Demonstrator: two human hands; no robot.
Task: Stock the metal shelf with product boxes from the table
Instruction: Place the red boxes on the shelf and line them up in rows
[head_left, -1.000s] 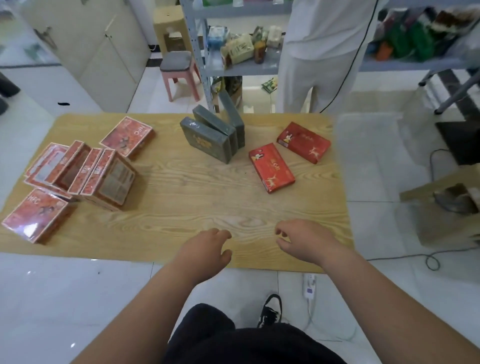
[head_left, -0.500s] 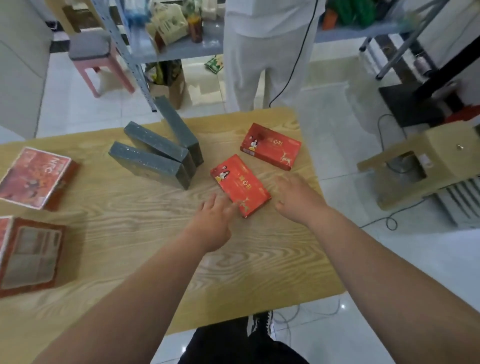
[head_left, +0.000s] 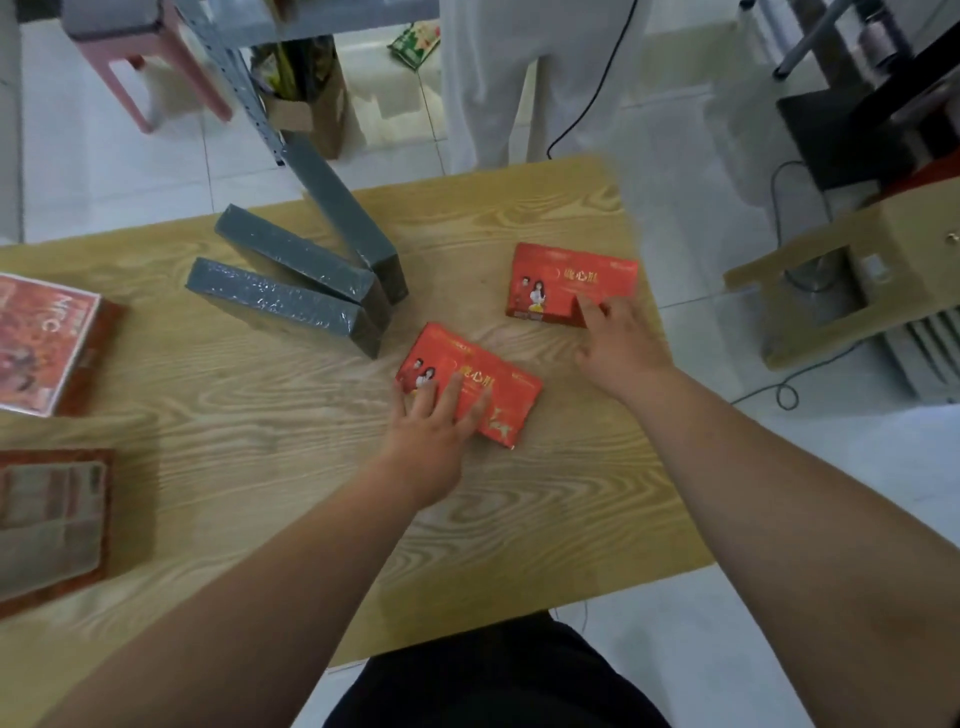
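The left hand (head_left: 428, 434) lies flat with its fingers straight and spread on the nearer of two red boxes; this near red box (head_left: 511, 402) rests flat on the wooden table (head_left: 291, 415), close to its right end. The right hand (head_left: 621, 345) reaches to the far red box (head_left: 569, 278), one finger laid on its top at the near edge. The other fingers are hidden behind the hand, so I cannot tell whether it has taken hold. The two red boxes lie near each other but apart.

Left of them stand three grey boxes (head_left: 283, 304) on their long edges, fanned out and meeting at their right ends. At the table's left edge lie two larger red-brown boxes (head_left: 47, 340), both partly cut off by the frame.

Beyond the table rises one upright of the metal shelf (head_left: 234, 88). Behind it a person in white trousers (head_left: 498, 88) stands.
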